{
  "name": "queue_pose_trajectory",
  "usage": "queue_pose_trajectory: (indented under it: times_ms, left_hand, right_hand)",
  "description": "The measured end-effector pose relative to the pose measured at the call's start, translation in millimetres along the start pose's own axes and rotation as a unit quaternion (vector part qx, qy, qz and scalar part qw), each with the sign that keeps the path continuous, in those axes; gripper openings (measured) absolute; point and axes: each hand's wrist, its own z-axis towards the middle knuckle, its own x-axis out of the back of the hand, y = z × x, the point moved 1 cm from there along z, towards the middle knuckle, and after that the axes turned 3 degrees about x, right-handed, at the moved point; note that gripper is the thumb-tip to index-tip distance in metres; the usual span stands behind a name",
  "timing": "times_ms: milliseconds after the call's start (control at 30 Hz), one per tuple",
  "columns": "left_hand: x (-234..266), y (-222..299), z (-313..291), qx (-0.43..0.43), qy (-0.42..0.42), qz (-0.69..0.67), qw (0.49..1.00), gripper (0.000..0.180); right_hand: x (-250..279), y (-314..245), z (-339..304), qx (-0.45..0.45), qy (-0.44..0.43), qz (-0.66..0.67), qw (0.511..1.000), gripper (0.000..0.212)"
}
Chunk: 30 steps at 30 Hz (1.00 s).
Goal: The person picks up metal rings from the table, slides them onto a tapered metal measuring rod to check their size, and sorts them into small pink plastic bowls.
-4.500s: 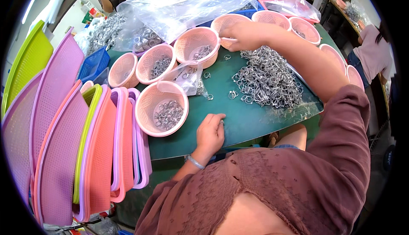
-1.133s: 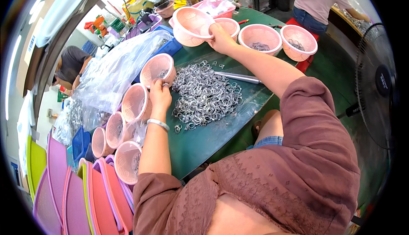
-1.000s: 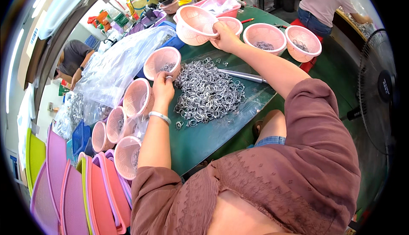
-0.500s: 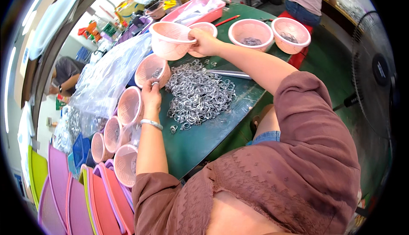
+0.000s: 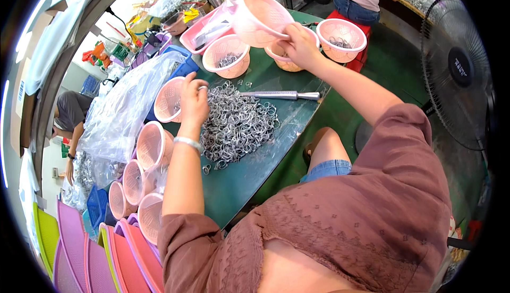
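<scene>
My right hand (image 5: 302, 47) grips the rim of a pink plastic basket (image 5: 260, 21), held raised and tilted above the green table (image 5: 223, 194). Beneath it a second pink basket (image 5: 293, 65) is partly covered by my hand. My left hand (image 5: 194, 104), with loosely bent fingers and a ring on one, is beside another pink basket (image 5: 166, 101); whether it touches that rim cannot be made out. To its right lies a heap of silver metal rings (image 5: 239, 125). A tapered metal ring mandrel (image 5: 276, 95) lies behind the heap.
Pink baskets with rings stand at the back (image 5: 227, 61) and back right (image 5: 341, 40). Several more pink baskets (image 5: 154, 144) line the left edge near clear plastic bags (image 5: 114, 117). Coloured trays (image 5: 114, 261) stand lower left. A black fan (image 5: 459, 69) is at the right; another person (image 5: 358, 0) sits beyond.
My right hand has carried its basket to the right and farther back, over the standing baskets. The left hand has shifted slightly right from the basket rim. The whole view has turned a little.
</scene>
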Motion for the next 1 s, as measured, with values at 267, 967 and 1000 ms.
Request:
queue_pose_trajectory:
  times_ms: [267, 967, 1000]
  left_hand:
    - [-47.1, -9.6, 47.6, 0.042, -0.197, -0.011, 0.979, 0.013]
    - [-6.6, -6.7, 33.7, -0.029, -0.069, 0.121, 0.990, 0.008]
    - [1.3, 1.0, 28.8, -0.014, -0.062, 0.114, 0.991, 0.008]
  right_hand:
    - [-7.6, 8.6, -23.2, 0.041, 0.064, -0.060, 0.995, 0.016]
    - [11.2, 12.1, -0.3, 0.027, 0.113, -0.051, 0.992, 0.013]
    - [29.2, 13.0, -7.3, 0.002, 0.091, -0.118, 0.989, 0.012]
